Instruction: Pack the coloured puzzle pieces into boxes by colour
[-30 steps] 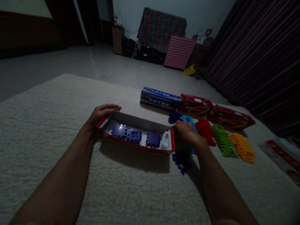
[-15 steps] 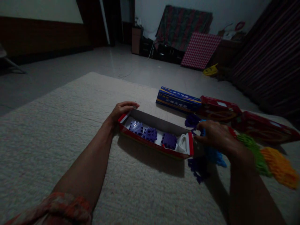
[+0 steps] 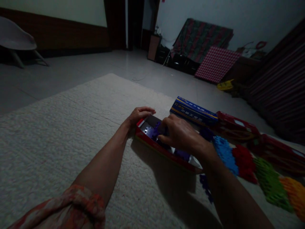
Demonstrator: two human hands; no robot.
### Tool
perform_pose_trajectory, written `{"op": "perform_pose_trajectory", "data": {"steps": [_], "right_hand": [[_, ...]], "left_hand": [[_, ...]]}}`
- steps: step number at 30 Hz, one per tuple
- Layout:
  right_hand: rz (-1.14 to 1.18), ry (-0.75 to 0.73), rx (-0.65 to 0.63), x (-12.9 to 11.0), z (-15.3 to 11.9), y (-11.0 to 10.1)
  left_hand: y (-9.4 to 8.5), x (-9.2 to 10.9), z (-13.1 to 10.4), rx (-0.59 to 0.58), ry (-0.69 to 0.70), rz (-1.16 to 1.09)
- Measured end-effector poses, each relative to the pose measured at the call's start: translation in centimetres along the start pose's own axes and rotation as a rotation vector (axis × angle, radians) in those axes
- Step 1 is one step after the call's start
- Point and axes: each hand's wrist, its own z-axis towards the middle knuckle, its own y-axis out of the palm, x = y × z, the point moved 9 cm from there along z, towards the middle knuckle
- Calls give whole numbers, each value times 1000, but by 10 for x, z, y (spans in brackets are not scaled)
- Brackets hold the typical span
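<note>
A long, open red box [image 3: 154, 147] with a white inside sits on the cream mat. My left hand [image 3: 140, 115] is closed round its left end, fingers along the far corner and thumb hidden. Over the box, my right hand [image 3: 182, 133] pinches a purple interlocking tile [image 3: 156, 130], partly covered by the fingers. Another purple tile [image 3: 182, 155] lies inside towards the right end, where something white [image 3: 195, 162] shows. More purple pieces [image 3: 206, 187] lie on the mat beyond that end, partly behind my right forearm.
Behind the box stand a blue box [image 3: 194, 111] and two dark red boxes [image 3: 237, 125]. Light blue [image 3: 225, 154], red [image 3: 244, 162], green [image 3: 273, 184] and orange [image 3: 294, 194] piles of pieces line the right. The mat [image 3: 71, 127] meets a tiled floor; a chair [image 3: 16, 35] stands far left.
My right hand has moved left from the purple pieces beside the box to above its inside, bringing a purple tile. My left hand stays at the box's left end. The view has shifted left.
</note>
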Motion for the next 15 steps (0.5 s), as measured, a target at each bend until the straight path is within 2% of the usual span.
{"op": "perform_pose_trajectory", "data": {"steps": [4, 15], "right_hand": [[-15, -18, -19, -16, 15, 10], [-20, -42, -33, -24, 33, 21]], "left_hand": [[-1, -3, 3, -4, 4, -23], [0, -2, 6, -29, 34, -12]]}}
